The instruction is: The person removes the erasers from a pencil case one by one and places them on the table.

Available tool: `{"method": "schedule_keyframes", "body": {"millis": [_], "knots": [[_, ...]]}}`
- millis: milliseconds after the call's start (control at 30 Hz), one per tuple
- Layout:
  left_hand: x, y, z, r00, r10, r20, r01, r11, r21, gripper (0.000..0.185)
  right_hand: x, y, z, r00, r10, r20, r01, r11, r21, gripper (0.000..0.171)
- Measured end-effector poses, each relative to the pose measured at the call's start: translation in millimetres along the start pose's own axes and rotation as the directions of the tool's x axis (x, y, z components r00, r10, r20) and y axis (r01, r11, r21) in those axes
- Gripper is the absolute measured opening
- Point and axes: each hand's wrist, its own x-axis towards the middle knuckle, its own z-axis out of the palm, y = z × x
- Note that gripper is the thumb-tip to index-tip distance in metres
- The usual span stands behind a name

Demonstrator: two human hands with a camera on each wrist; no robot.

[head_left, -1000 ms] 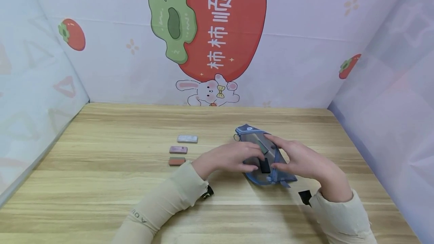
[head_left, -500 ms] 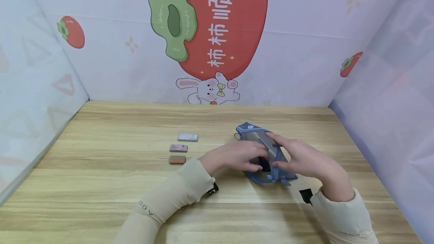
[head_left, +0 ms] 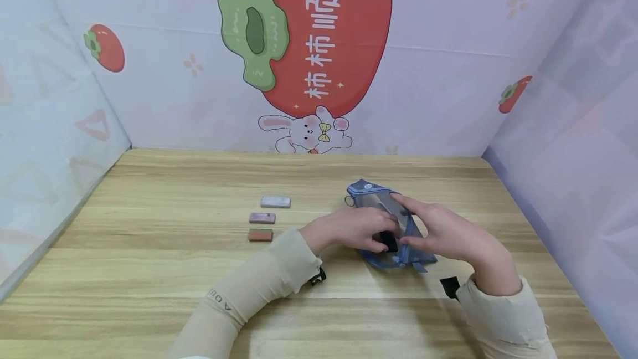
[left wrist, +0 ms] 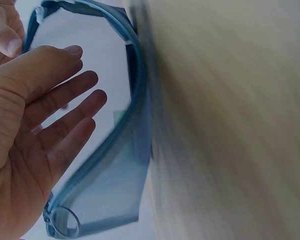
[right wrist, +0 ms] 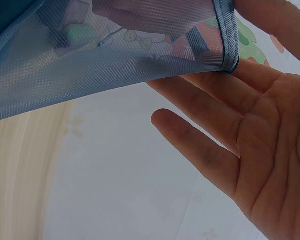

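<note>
While both of my hands meet over the blue mesh pouch [head_left: 386, 226] on the right half of the wooden table [head_left: 149, 270], my left hand [head_left: 349, 230] comes in from the left with a small black block [head_left: 388, 241] at its fingertips, right at the pouch's open mouth; from the head view the thumb and fingers seem to close on the block, though the left wrist view shows only my straight, spread fingers [left wrist: 65, 107] beside the zipper edge, so I cannot tell the grip for certain. My right hand [head_left: 443, 234] lies against the pouch's right side, and in the right wrist view its thumb and forefinger pinch the blue fabric rim [right wrist: 225, 35] while the other fingers [right wrist: 195, 142] stretch out loosely below the mesh. Through that mesh I can see a few small coloured pieces already inside. A metal ring [head_left: 349, 201] sits at the pouch's far left corner. Well to the left of my hands, three small flat blocks lie in a column on the table, apart from one another: a pale grey one [head_left: 276, 201] farthest from me, a mauve one [head_left: 262, 218] in the middle, and a reddish-brown one [head_left: 260, 235] nearest. My left forearm in its beige sleeve [head_left: 249, 292] crosses the table just beside that nearest block. Behind the table stands a backdrop with a large red fruit and a white rabbit [head_left: 306, 134].
</note>
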Motion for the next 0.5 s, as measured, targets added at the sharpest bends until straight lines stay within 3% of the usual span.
{"method": "schedule_keyframes", "body": {"millis": [500], "knots": [[7.7,-6.1,3.2,1.0,0.012,0.019,-0.011,0.999,-0.047,0.033,-1.3,1.7,0.9,1.0,-0.002,-0.007,0.002,1.0,-0.013,0.079]]}}
